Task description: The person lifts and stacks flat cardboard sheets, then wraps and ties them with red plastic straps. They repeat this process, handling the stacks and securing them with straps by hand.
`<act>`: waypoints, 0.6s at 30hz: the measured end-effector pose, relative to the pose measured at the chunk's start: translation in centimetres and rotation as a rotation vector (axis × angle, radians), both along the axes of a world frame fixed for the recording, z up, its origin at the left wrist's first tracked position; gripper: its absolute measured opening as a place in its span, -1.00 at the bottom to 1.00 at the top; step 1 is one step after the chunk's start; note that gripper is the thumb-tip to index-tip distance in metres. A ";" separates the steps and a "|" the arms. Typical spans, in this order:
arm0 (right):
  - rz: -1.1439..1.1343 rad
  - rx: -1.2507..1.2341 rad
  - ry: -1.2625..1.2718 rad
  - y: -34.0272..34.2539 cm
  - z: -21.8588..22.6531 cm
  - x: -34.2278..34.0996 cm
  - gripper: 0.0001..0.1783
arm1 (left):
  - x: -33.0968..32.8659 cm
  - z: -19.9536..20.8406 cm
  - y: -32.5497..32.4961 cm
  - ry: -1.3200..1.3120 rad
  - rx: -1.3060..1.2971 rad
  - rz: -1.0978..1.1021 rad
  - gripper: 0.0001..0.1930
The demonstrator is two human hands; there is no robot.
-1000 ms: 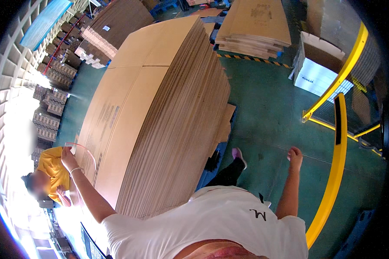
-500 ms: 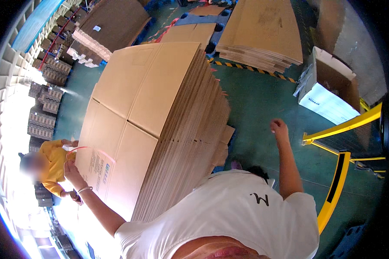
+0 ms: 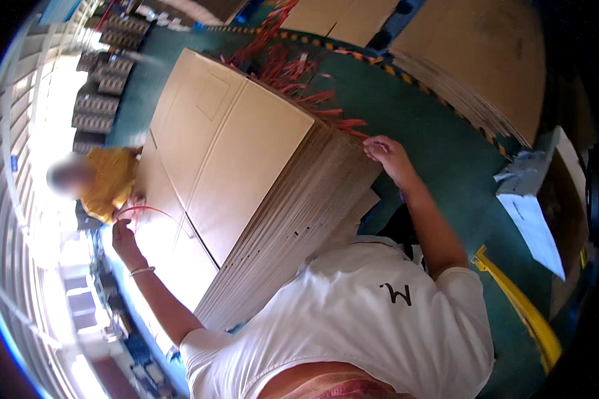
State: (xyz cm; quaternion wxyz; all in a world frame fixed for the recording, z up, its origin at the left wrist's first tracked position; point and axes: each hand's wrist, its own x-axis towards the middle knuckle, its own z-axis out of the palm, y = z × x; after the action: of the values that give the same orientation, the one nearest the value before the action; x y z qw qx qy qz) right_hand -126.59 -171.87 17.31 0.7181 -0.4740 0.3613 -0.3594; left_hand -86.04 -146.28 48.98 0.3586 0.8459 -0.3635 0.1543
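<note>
A tall stack of flat cardboard boxes [image 3: 246, 153] stands in front of me. At its left side my left hand [image 3: 124, 241] is closed on a thin red packing strap [image 3: 154, 210], which bows over the top sheet. My right hand [image 3: 387, 158] is beside the stack's far right corner, its fingers loosely bent. No object shows in it, and I cannot tell whether it touches the stack. Close to it, a bunch of red strap pieces [image 3: 296, 73] lies along the far edge.
Across the stack at left, a person in a yellow top [image 3: 113, 179] has a hand near the strap. More flat cardboard [image 3: 472, 60] lies beyond a black-and-yellow floor line [image 3: 406, 76]. To the right are an open white carton [image 3: 529, 226] and a yellow rail [image 3: 522, 302].
The view has shifted, bringing the red strap pieces into sight. My right hand has moved forward and left, toward the stack's far corner. My left hand still holds the strap.
</note>
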 end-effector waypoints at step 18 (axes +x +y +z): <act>0.500 0.897 -0.631 -13.9 8.5 12.6 -0.79 | -9.1 0.7 -11.5 0.223 0.041 0.153 -0.79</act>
State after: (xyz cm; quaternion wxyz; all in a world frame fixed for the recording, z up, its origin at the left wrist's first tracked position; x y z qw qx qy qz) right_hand -114.03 -185.74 25.82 0.9832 -0.0660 0.1248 -0.1157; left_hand -95.19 -157.76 49.72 0.3667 0.8901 -0.2591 0.0790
